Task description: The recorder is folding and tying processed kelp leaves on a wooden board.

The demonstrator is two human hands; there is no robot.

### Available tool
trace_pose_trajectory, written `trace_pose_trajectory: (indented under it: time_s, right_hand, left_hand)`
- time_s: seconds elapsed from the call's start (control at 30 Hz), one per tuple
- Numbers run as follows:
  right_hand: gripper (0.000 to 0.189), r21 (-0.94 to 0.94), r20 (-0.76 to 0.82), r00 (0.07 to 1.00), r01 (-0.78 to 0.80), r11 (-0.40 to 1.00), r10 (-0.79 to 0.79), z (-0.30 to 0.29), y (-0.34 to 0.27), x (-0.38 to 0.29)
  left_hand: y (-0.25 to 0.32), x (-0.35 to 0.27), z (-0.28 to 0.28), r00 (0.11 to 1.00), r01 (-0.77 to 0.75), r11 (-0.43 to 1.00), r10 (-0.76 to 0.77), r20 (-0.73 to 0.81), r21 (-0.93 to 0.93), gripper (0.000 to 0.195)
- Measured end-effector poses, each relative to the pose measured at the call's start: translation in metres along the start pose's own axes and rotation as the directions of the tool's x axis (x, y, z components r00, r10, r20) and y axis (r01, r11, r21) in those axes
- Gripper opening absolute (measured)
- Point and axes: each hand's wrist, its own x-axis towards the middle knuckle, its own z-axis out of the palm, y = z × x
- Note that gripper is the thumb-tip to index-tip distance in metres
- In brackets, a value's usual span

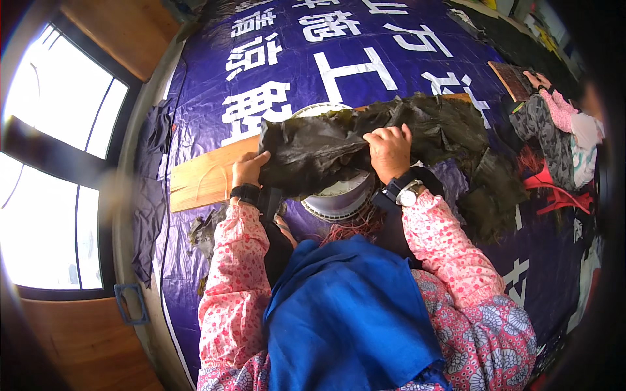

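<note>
A wide dark sheet of what looks like kelp (313, 151) lies across a wooden board (210, 171) in front of me. Its left end is pinched in my left hand (248, 168), thumb on top. My right hand (390, 150) grips a fold in the sheet's middle, knuckles up. More crumpled kelp (435, 124) covers the board's right part and hangs down off it on the right. Beneath the board stands a white plastic bucket (337, 200), largely hidden by the sheet. Bare wood shows left of my left hand.
A purple tarpaulin (313, 68) with large white writing covers the floor. Reddish strings (352, 227) lie by the bucket. At right, another person's hands (538, 79) rest at a second board (511, 80); red straps (557, 190) lie nearby. A dark cable (168, 225) runs along the left.
</note>
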Motion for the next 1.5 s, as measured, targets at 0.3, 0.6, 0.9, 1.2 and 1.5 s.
trace_pose_trajectory:
  time_s: [0.3,0.6,0.9,1.2,1.5]
  right_hand:
    - [0.03,-0.131,0.104,0.994,-0.029,0.991,0.043,0.007,-0.002,-0.004]
    - [0.016,0.113,0.195,0.98,0.027,0.993,-0.049,0.029,0.002,-0.008]
    - [0.025,0.162,0.168,0.985,-0.056,0.985,0.029,0.015,0.005,-0.013]
    - [0.029,0.435,-0.047,0.564,-0.732,0.525,0.824,-0.051,0.106,-0.08]
    - [0.055,0.725,0.523,0.278,-0.642,-0.25,0.806,-0.069,0.194,-0.054]
  left_hand:
    - [-0.007,-0.008,0.005,0.954,-0.131,0.745,0.275,-0.122,0.654,0.021]
    - [0.001,-0.06,0.066,0.742,-0.638,0.257,0.456,0.491,0.726,0.035]
    - [0.016,-0.078,0.135,0.618,-0.739,0.076,0.473,0.628,0.669,0.044]
    - [0.024,-0.09,0.167,0.64,-0.725,0.034,0.401,0.655,0.688,0.056]
    - [0.006,-0.07,0.189,0.514,-0.839,-0.013,0.309,0.8,0.544,0.059]
